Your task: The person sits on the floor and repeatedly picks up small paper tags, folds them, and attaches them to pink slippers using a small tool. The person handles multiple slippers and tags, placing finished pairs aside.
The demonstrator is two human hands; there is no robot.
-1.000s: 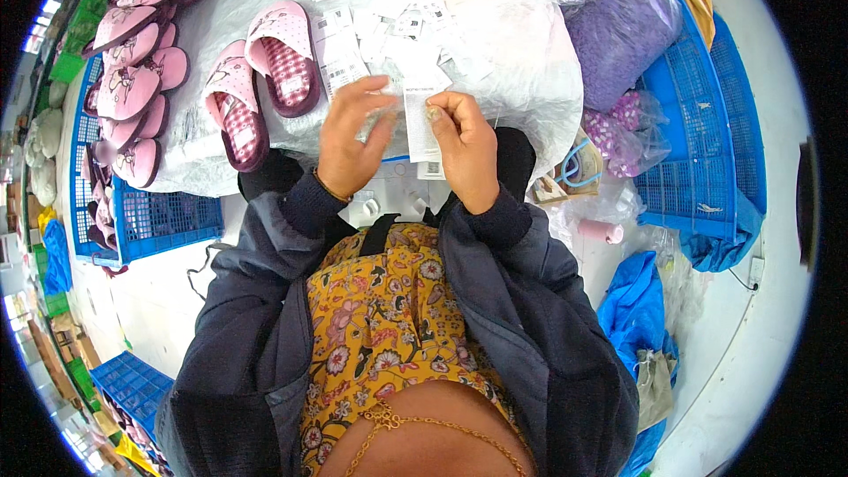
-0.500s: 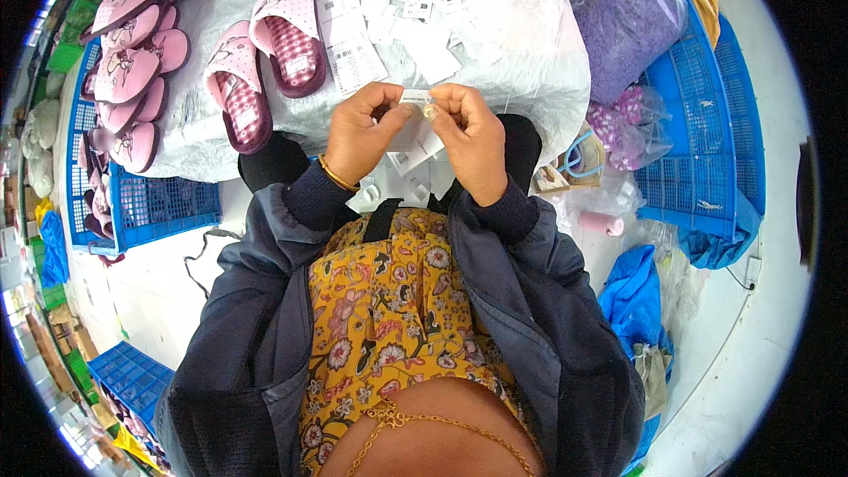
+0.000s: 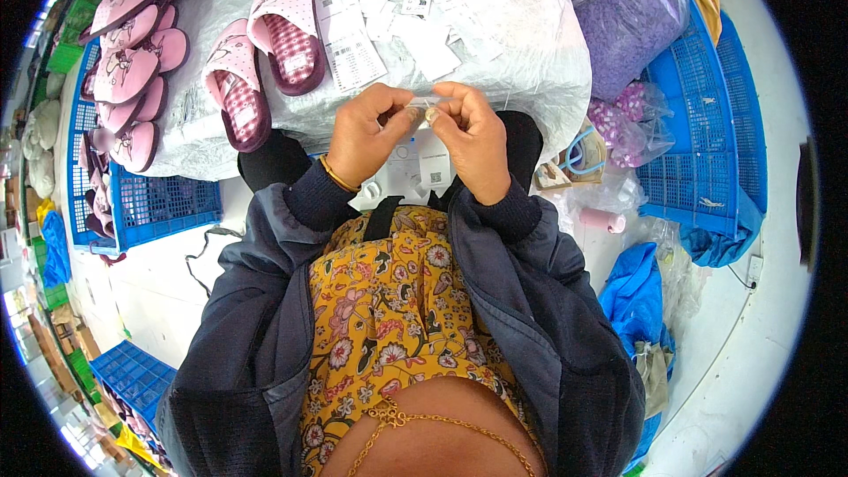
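Observation:
Above my lap, both hands meet with their fingertips pinched. My left hand (image 3: 369,126) and my right hand (image 3: 473,130) grip the two ends of a thin whitish strip (image 3: 425,102), stretched between thumbs and forefingers. Just below the fingers a white paper tag (image 3: 434,159) with a printed square code shows. Whether it hangs from the strip, I cannot tell. Beyond my left hand, a pair of pink slippers with checked insoles, the left slipper (image 3: 237,84) and the right slipper (image 3: 285,35), lies on the plastic-covered table (image 3: 190,137).
Loose paper labels (image 3: 353,49) lie scattered across the table. More pink slippers (image 3: 128,75) are heaped at the left beside a blue crate (image 3: 168,212). On the right, a purple bundle in clear plastic (image 3: 627,22) sits by blue crates (image 3: 689,181). A pink roll (image 3: 602,220) rests lower right.
The white piece between my fingertips has turned and now shows as a thin strip. A tag with a printed code is now plainly visible below my fingers. My hands have barely shifted.

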